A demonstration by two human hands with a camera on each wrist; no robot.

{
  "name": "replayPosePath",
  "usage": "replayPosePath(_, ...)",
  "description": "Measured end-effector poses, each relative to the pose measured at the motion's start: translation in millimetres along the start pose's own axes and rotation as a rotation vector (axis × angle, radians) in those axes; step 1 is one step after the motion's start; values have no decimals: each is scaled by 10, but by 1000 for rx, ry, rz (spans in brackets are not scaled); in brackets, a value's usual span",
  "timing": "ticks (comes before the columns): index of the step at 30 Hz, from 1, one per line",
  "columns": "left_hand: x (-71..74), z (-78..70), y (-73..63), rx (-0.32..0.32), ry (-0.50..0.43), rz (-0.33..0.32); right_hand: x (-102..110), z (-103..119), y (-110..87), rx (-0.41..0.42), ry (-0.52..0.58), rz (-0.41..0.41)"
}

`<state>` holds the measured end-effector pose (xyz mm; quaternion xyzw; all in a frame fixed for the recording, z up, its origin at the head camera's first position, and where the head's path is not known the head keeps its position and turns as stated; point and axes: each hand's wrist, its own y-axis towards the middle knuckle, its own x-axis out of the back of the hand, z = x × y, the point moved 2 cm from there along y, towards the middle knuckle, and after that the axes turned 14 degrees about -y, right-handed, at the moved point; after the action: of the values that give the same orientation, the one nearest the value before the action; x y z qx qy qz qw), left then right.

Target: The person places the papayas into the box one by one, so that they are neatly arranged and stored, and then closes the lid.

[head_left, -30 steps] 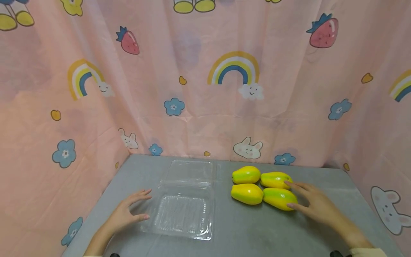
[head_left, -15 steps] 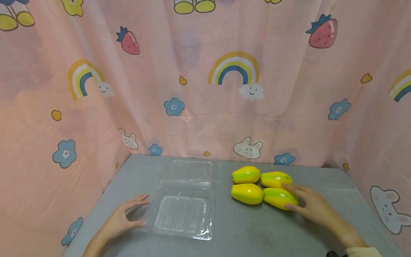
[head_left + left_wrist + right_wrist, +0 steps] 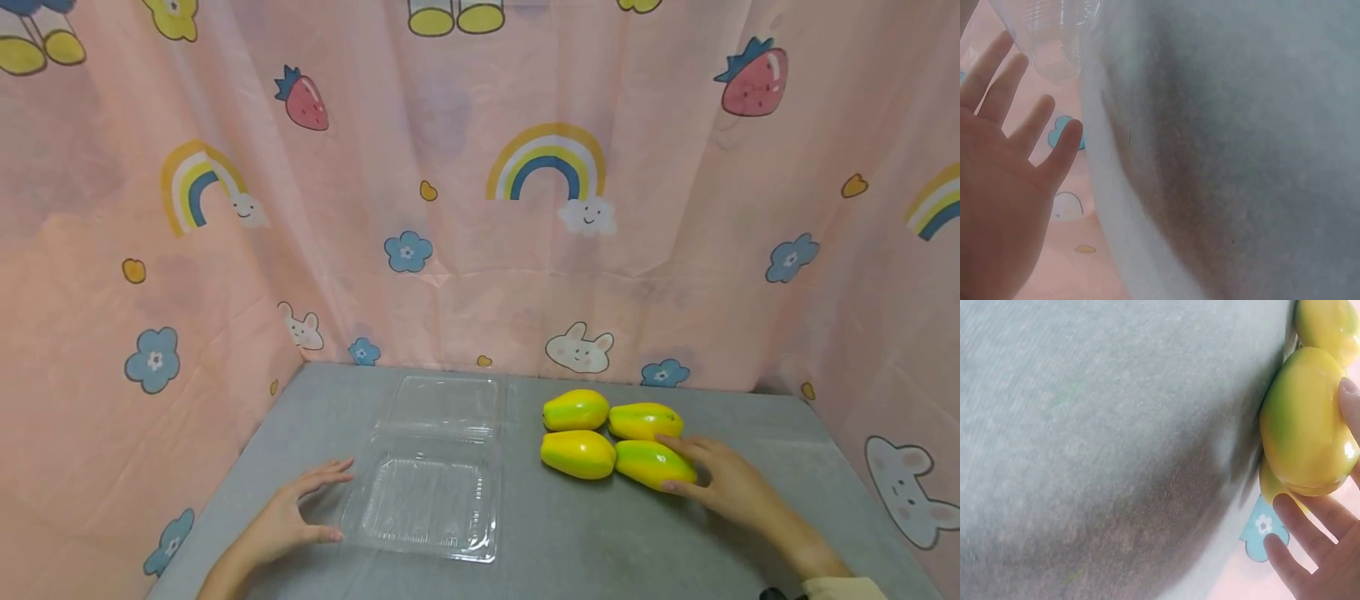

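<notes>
Several yellow-green papayas sit in two rows on the right half of the table. My right hand point(image 3: 727, 479) reaches round the outer end of the near right papaya point(image 3: 651, 464), thumb at its near side and index finger at its far side. In the right wrist view, the thumb point(image 3: 1350, 406) overlaps this papaya, and the other fingers are spread below it. My left hand point(image 3: 283, 518) is beside a clear plastic clamshell box point(image 3: 420, 500), which lies with its lid point(image 3: 446, 404) folded back. The left fingers are extended and hold nothing, fingertips close to the box's left edge.
Three other papayas stand close by: back left point(image 3: 576, 410), front left point(image 3: 577, 454) and back right point(image 3: 647, 420). The grey table point(image 3: 555, 533) is bordered at the back and sides by a pink patterned curtain point(image 3: 450, 308).
My right hand has moved slightly left, farther over the near right papaya. My left hand has shifted down a little near the box. Box and papayas stay put.
</notes>
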<state>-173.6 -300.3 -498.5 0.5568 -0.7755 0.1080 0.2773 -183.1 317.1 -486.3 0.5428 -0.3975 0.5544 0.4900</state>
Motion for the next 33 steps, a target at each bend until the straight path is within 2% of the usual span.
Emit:
replayPosePath(6,-13,-3,-5,-23,6,5,-26,0,-1,-23,-13,16)
replayPosePath(11,-14,-17,-4,-25,13,-4,-28,-9,-19,-27,-26,-19)
replayPosePath(19,-37,2,1,-65,-93,0,41,-29,-69,-9,-20,-105)
replayPosePath(27,-48,18,-12,-62,-14,-19,138,-19,-85,-8,-10,-161)
replayPosePath(33,-44,1,-24,-57,-36,-21,208,57,-68,1,-5,-193)
